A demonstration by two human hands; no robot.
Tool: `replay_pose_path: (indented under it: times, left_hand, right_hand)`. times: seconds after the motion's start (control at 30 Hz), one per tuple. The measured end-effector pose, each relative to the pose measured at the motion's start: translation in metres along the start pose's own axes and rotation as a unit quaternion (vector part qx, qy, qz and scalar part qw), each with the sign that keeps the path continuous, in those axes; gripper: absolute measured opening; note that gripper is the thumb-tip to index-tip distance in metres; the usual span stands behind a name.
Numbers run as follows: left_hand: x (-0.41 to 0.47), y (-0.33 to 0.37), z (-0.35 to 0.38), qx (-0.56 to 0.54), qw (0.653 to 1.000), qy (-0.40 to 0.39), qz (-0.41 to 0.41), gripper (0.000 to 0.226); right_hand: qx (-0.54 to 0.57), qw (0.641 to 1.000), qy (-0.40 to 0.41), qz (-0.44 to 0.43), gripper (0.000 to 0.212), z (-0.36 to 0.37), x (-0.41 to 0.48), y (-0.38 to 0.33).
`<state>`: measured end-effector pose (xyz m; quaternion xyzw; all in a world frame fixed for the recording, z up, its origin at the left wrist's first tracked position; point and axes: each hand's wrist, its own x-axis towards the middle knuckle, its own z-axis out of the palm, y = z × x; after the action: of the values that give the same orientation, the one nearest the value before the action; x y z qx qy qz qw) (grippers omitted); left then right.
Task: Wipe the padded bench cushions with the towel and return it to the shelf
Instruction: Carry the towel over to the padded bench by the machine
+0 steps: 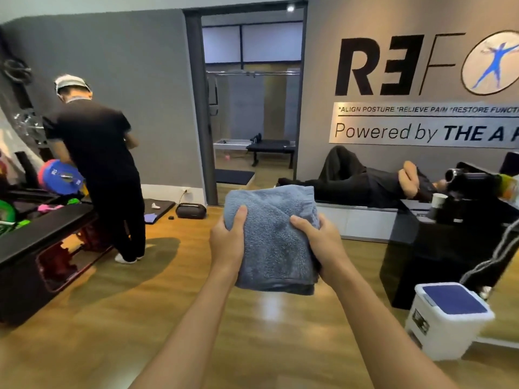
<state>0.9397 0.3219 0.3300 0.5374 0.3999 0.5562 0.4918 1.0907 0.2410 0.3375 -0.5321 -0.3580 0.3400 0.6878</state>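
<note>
I grip the folded towel point(273, 237) with both hands, left hand point(227, 240) and right hand point(323, 242) clamped on its sides. I'm carrying it, I judge; next comes reaching a bench or the shelf, neither clearly in front of me.

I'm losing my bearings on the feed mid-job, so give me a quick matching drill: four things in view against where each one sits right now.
Things:
1. towel
2. white bin
3. paper cup
4. black speaker

Places:
A. on the floor by the doorway, near the wall
B. on the floor at lower right, blue lid shut
C. held folded between the left hand and the right hand
D. on the black counter at right

Pairs: 1-C, 2-B, 3-D, 4-A
</note>
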Motion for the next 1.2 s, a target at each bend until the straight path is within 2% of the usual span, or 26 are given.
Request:
replay_pose_path:
  times: [0.13,0.23,0.57,0.63,0.77,1.03,1.2]
  left_hand:
    - [0.126,-0.032,0.027,0.012,1.000,0.002,-0.009,0.037]
    - [0.223,-0.043,0.042,0.015,1.000,0.011,-0.015,0.047]
    - [0.554,-0.128,0.083,-0.009,1.000,0.022,0.007,0.022]
    - [0.625,-0.146,0.097,-0.019,1.000,0.015,0.002,0.026]
    - [0.760,-0.173,0.138,-0.021,0.999,-0.009,-0.025,0.040]
    - [1.023,-0.262,0.233,-0.025,0.999,-0.025,-0.028,0.031]
    - [1.199,-0.294,0.288,-0.018,0.999,-0.029,-0.037,0.036]
  right_hand:
    - [0.009,1.000,0.018,-0.004,0.022,0.029,0.134,0.031]
    - [0.015,1.000,0.012,-0.015,0.016,0.059,0.232,0.040]
    - [0.017,0.999,0.006,-0.046,0.012,0.161,0.552,0.110]
    - [0.014,0.999,0.011,-0.042,0.012,0.178,0.617,0.123]
    - [-0.004,0.999,0.039,-0.034,0.019,0.199,0.749,0.138]
    - [-0.009,0.998,0.056,-0.018,0.031,0.222,1.034,0.206]
    - [-0.004,0.999,0.049,-0.013,0.021,0.247,1.223,0.229]
